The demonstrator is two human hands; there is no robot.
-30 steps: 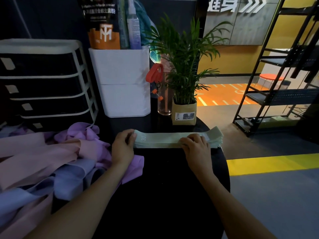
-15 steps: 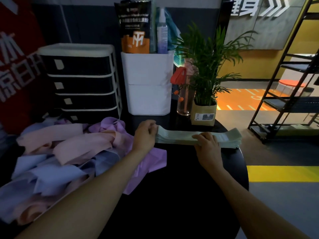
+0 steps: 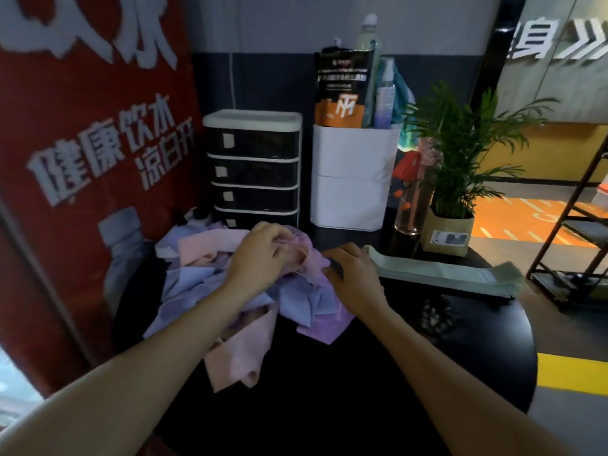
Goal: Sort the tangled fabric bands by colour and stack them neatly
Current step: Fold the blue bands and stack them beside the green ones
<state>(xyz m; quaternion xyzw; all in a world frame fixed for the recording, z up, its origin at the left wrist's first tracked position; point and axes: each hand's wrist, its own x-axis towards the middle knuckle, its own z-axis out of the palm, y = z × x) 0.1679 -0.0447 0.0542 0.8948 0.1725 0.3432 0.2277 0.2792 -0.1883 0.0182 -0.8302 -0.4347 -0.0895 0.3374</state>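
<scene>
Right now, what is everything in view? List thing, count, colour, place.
Stack of folded fabric bands: one, pale green, table right.
Tangled fabric bands: one heap, pink, lilac, blue, table left.
Round table: one, black.
Plastic drawer unit: one, black and white, rear.
Tall bin: one, white, rear centre.
Potted palm: one, green, rear right.
Left hand: grips tangle.
Right hand: on tangle, beside stack.

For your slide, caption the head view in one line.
Both hands, left hand and right hand, dig into tangled bands beside green stack.
</scene>
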